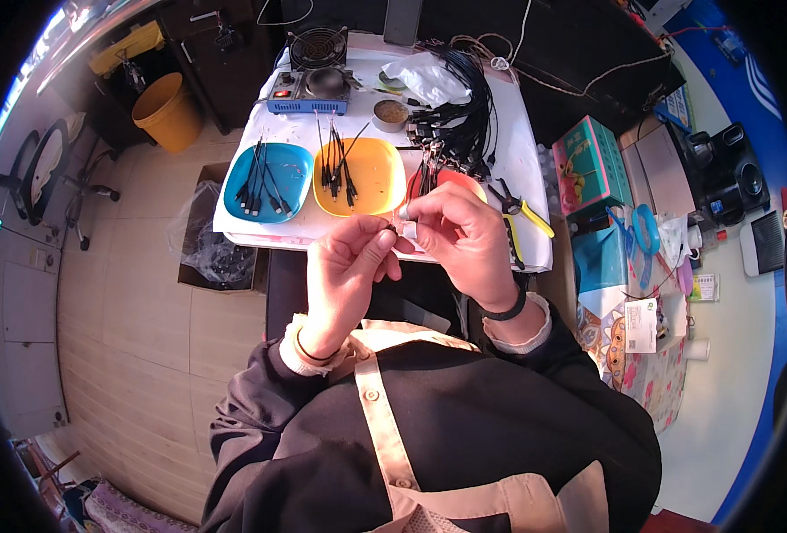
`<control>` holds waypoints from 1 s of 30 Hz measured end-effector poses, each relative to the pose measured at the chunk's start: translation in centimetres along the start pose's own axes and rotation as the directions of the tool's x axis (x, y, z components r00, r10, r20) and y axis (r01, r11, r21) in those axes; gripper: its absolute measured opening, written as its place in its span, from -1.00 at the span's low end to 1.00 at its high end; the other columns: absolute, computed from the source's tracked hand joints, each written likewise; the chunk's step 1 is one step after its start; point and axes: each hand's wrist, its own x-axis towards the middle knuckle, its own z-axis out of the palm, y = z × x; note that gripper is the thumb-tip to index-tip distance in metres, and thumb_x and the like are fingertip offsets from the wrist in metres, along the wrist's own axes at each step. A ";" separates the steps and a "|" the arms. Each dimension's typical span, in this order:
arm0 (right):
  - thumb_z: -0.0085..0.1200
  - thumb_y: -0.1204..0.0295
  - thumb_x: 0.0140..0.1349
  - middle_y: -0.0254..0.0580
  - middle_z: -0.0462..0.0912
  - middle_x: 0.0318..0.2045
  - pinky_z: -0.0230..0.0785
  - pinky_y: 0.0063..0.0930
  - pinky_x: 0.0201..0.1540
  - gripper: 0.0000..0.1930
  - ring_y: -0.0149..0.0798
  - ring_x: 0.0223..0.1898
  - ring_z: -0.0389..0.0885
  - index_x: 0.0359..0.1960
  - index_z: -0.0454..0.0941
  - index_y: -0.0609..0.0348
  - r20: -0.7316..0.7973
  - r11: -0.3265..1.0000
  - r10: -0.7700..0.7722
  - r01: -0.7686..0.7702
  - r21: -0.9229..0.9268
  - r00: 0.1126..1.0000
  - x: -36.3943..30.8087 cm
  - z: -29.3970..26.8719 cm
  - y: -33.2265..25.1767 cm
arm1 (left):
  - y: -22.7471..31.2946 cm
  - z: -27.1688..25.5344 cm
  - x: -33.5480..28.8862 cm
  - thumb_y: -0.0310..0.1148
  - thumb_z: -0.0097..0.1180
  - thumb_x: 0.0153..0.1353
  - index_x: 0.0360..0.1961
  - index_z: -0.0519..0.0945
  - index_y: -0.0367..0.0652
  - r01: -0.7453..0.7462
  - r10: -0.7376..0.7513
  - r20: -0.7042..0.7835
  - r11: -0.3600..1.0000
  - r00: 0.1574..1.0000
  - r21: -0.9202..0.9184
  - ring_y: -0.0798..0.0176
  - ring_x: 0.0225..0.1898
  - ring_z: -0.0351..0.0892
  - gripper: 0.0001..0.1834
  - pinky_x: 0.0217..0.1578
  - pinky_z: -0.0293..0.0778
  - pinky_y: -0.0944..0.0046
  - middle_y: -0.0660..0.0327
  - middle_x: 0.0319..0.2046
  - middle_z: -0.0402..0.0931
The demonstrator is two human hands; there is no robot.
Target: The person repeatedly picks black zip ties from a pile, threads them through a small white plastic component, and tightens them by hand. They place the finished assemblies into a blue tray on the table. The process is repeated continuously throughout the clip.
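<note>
Just beyond the grip of the left hand (pixel 349 266) and right hand (pixel 460 240), the blue tray (pixel 242 162), yellow tray (pixel 381 180) and red tray (pixel 461 183) look like smooth plastic with a soft sheen. Farther beyond, black cables (pixel 475 87) have a sleek plastic jacket and a crumpled bag (pixel 429 82) looks like thin, shiny film. Right of the grip, the pliers' yellow handles (pixel 536 219) look like smooth plastic; nearer the body, the dark jacket (pixel 509 404) is matt cloth.

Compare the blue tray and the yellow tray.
Place: the blue tray is at the left end of the row; the yellow tray is in the middle.
Nearness: the yellow tray sits close to the left hand in this view; the blue tray lies farther off.
Shared: both are rounded squares holding black cables.
</note>
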 end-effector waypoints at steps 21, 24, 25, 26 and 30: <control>0.11 0.45 0.26 -0.23 0.59 -0.35 0.37 -0.70 -0.42 -0.80 -0.42 -0.43 0.58 -0.15 0.47 0.28 0.532 0.111 0.442 -0.633 0.766 0.722 -2.0 -1.2 3.3 | -0.4 -0.1 0.1 -0.53 0.02 0.32 -0.13 0.62 -0.33 0.244 -0.226 0.224 0.968 0.948 -0.052 0.53 -0.54 0.32 -0.82 -0.55 0.19 0.55 0.20 -0.43 0.58; 0.09 0.41 0.29 -0.29 0.58 -0.35 0.38 -0.68 -0.39 -0.80 -0.50 -0.44 0.49 -0.12 0.49 0.24 0.564 0.175 0.418 -0.672 0.719 0.712 -1.7 -2.0 6.0 | -0.9 -0.3 0.2 -0.51 0.09 0.29 -0.20 0.63 -0.34 0.279 -0.285 0.072 0.957 0.956 0.074 0.59 -0.52 0.38 -0.86 -0.53 0.22 0.63 0.26 -0.50 0.56; 0.08 0.39 0.30 -0.29 0.58 -0.37 0.36 -0.71 -0.40 -0.81 -0.51 -0.44 0.50 -0.14 0.50 0.23 0.576 0.290 0.394 -0.692 0.662 0.716 -1.1 -3.4 7.6 | -1.0 -0.6 0.5 -0.50 0.09 0.29 -0.24 0.62 -0.36 0.270 -0.273 0.092 0.962 0.957 0.047 0.56 -0.54 0.39 -0.87 -0.53 0.23 0.61 0.25 -0.52 0.55; 0.07 0.35 0.32 -0.29 0.58 -0.41 0.34 -0.71 -0.44 -0.79 -0.52 -0.48 0.46 -0.17 0.52 0.26 0.438 0.566 0.405 -0.596 0.570 0.803 0.5 -5.9 9.6 | -1.2 -0.8 0.7 -0.50 0.08 0.30 -0.26 0.62 -0.37 0.259 -0.260 0.073 0.966 0.963 0.027 0.55 -0.54 0.39 -0.87 -0.53 0.23 0.59 0.23 -0.53 0.54; 0.17 0.16 0.19 -0.24 0.60 -0.63 0.37 -0.46 -0.48 -0.63 -0.40 -0.59 0.52 -0.51 0.61 0.29 -0.458 0.659 0.347 -0.561 -0.502 0.818 8.7 -15.9 20.6 | -1.5 -1.4 1.2 -0.51 0.06 0.31 -0.29 0.61 -0.41 0.229 -0.228 0.041 0.973 0.973 -0.034 0.51 -0.57 0.34 -0.85 -0.56 0.17 0.54 0.19 -0.54 0.53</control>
